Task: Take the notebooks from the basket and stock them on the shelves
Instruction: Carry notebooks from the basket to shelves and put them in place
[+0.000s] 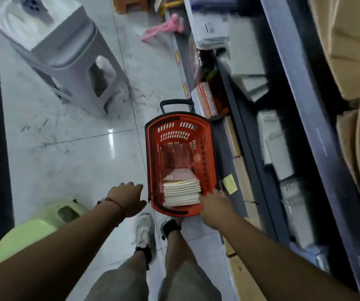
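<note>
Red basket (pixel 209 170): plastic, on the pale floor tiles (pixel 66 148) just beside the shelves (pixel 248 148).
Notebooks (pixel 181 192): cream stack lying flat at the basket's near end, a pinkish cover on top.
Left hand (pixel 129 200): open and empty, fingers spread, just outside the basket's left rim.
Right hand (pixel 216 208): fingers at the stack's right edge; grip not yet closed, as far as I can tell.
Handling: likely heavy together, covers floppy and slippery; best clamped from both sides, low down.
</note>
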`<control>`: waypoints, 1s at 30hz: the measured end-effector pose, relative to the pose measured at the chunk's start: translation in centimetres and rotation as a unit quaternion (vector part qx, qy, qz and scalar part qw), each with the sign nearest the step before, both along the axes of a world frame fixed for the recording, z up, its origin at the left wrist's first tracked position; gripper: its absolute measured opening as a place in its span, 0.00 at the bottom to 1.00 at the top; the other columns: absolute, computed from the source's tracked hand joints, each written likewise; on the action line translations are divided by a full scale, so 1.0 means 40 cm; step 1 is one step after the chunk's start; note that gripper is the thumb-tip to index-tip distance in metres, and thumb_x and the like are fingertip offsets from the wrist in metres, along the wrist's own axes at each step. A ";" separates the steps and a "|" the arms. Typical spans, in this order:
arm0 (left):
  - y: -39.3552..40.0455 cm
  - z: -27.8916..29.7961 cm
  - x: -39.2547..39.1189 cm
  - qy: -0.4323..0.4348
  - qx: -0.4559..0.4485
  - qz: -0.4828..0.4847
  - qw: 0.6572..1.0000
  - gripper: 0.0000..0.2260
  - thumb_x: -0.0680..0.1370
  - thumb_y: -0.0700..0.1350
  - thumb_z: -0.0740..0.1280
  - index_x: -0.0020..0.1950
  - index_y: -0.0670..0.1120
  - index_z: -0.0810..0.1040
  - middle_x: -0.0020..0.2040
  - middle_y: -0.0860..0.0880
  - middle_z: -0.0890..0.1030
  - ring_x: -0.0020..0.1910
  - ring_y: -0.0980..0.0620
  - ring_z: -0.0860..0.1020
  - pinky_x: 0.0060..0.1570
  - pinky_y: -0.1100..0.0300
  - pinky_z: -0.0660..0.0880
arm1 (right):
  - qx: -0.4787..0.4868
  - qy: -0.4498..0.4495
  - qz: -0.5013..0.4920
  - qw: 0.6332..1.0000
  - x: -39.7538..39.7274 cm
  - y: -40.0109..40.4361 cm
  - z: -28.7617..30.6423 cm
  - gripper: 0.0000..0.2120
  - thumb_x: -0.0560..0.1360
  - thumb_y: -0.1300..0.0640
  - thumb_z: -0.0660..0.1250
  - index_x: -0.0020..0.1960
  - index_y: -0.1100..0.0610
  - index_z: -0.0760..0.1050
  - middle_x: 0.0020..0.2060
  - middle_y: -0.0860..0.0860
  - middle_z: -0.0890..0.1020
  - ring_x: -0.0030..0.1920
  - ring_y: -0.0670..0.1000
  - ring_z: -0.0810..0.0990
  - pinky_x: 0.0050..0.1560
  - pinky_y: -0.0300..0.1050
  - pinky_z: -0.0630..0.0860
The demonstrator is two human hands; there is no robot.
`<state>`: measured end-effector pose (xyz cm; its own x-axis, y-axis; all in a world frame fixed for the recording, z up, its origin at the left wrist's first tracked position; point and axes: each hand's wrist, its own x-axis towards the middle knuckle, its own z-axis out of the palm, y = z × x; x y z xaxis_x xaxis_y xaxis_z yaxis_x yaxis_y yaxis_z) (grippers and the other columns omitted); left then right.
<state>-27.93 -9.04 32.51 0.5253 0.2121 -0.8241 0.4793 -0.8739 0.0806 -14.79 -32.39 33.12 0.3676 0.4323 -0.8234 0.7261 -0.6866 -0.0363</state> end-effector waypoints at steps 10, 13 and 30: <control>-0.029 -0.342 0.218 -0.034 -0.064 0.034 0.997 0.24 0.77 0.62 0.63 0.70 0.53 0.70 0.63 0.47 0.79 0.59 0.44 0.78 0.57 0.49 0.78 | 0.005 0.037 -0.021 0.999 0.170 0.075 -0.342 0.17 0.76 0.56 0.61 0.63 0.57 0.74 0.60 0.55 0.78 0.63 0.58 0.72 0.69 0.50 0.62; -0.054 -0.481 0.270 -0.040 -0.089 0.016 0.995 0.24 0.78 0.58 0.64 0.72 0.52 0.69 0.65 0.45 0.77 0.62 0.43 0.76 0.59 0.50 0.76 | -0.005 0.052 -0.061 0.997 0.207 0.080 -0.466 0.15 0.78 0.56 0.60 0.63 0.57 0.73 0.60 0.55 0.78 0.63 0.58 0.72 0.67 0.50 0.65; -0.204 -0.901 0.221 0.066 -0.169 0.037 0.983 0.30 0.83 0.61 0.52 0.82 0.55 0.46 0.82 0.43 0.50 0.74 0.35 0.63 0.70 0.45 0.65 | -0.134 0.048 -0.496 0.857 0.201 0.222 -0.951 0.26 0.78 0.53 0.61 0.74 0.60 0.66 0.69 0.61 0.72 0.67 0.63 0.73 0.67 0.53 0.72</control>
<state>-19.10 -17.22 -3.54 0.4033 -0.0510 -0.9136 0.5664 -0.7703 0.2930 -6.75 -23.50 -4.94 0.3694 -0.2625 -0.8914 -0.2162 -0.9572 0.1923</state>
